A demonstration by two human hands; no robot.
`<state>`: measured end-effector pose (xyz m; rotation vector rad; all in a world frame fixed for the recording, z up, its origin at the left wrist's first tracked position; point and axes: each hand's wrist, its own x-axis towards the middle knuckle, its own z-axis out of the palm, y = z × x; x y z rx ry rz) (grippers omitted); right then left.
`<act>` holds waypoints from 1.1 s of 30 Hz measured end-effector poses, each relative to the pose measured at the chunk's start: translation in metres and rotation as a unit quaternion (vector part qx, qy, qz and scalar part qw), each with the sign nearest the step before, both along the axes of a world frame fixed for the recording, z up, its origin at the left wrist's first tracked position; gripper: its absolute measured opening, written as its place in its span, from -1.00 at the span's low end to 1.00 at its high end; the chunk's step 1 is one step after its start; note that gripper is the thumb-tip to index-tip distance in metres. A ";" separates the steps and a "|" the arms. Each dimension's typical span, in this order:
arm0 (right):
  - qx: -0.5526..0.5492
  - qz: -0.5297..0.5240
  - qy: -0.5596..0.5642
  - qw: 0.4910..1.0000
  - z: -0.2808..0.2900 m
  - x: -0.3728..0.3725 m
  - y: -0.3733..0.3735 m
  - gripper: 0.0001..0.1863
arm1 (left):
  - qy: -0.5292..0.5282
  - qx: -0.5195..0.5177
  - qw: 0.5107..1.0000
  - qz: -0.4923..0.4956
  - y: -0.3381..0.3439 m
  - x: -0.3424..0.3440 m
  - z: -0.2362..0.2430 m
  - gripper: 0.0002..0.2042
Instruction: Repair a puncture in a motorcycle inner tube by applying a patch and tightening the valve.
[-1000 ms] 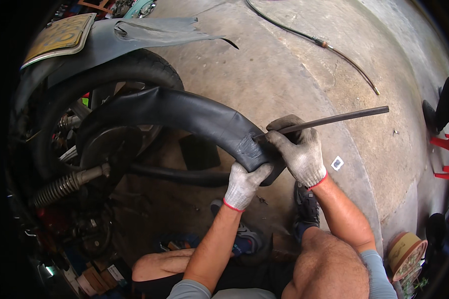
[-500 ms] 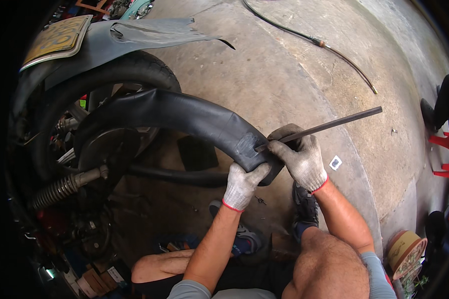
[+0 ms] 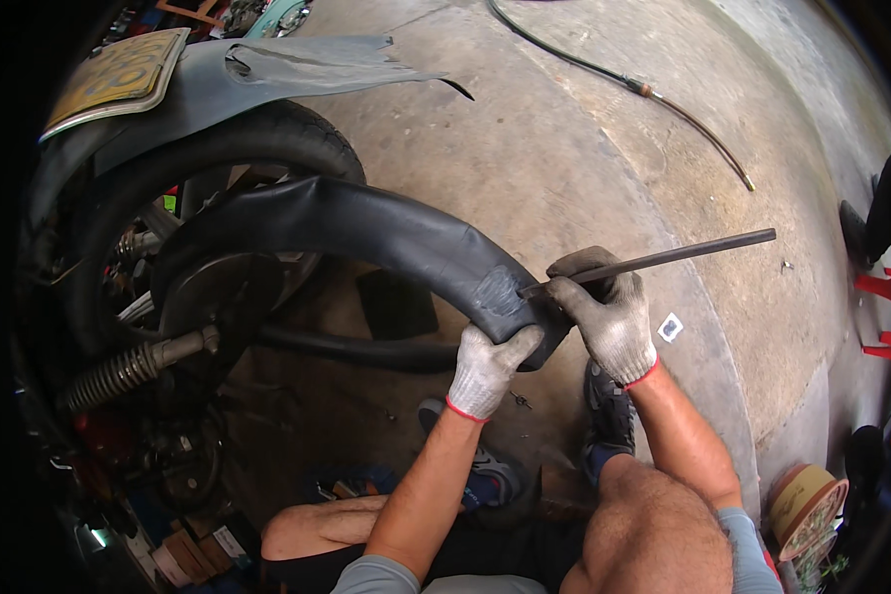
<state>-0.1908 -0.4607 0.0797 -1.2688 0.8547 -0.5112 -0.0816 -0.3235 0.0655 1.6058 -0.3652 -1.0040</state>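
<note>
A black rubber inner tube (image 3: 381, 226) loops out from the motorcycle's rear wheel toward me. My left hand (image 3: 490, 368), in a white knit glove with a red cuff, grips the tube's near end, thumb on top. Just above that thumb is a greyish scuffed patch (image 3: 500, 290) on the rubber. In my right hand (image 3: 607, 312), also gloved and with dirty fingertips, is a long dark metal rod (image 3: 698, 248). The rod's near tip rests against the tube at the edge of the scuffed patch; its other end points off to the right.
At the left stands the motorcycle with its tyre (image 3: 307, 139), grey torn mudguard (image 3: 297, 74) and coil-spring shock absorber (image 3: 129, 374). A hose (image 3: 604, 71) lies on the concrete at the upper right. A small white square packet (image 3: 670, 328) lies right of my hand. A plant pot (image 3: 807, 505) stands lower right.
The rod's tip has slid slightly right along the tube, and the rod lies a little flatter. The scuffed patch looks greyer and larger. My left hand keeps its grip.
</note>
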 end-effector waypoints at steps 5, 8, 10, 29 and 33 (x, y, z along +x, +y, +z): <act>-0.025 0.011 -0.011 1.000 0.003 0.009 0.002 -0.83 | 0.021 -0.020 1.000 0.003 0.000 0.000 0.000 -0.69; -0.009 -0.022 -0.019 1.000 -0.003 0.007 0.000 -0.84 | 0.001 -0.013 1.000 -0.001 -0.004 -0.002 0.002 -0.68; 0.002 -0.024 -0.025 0.999 -0.003 0.008 0.002 -0.84 | -0.005 -0.015 1.000 0.003 -0.001 -0.002 -0.001 -0.68; 0.015 -0.059 -0.022 0.998 -0.002 0.014 -0.009 -0.84 | 0.004 -0.003 1.000 -0.002 -0.002 -0.002 0.000 -0.70; 0.002 0.010 0.003 1.000 0.008 0.017 -0.006 -0.84 | 0.000 -0.001 1.000 0.003 0.000 -0.002 0.001 -0.71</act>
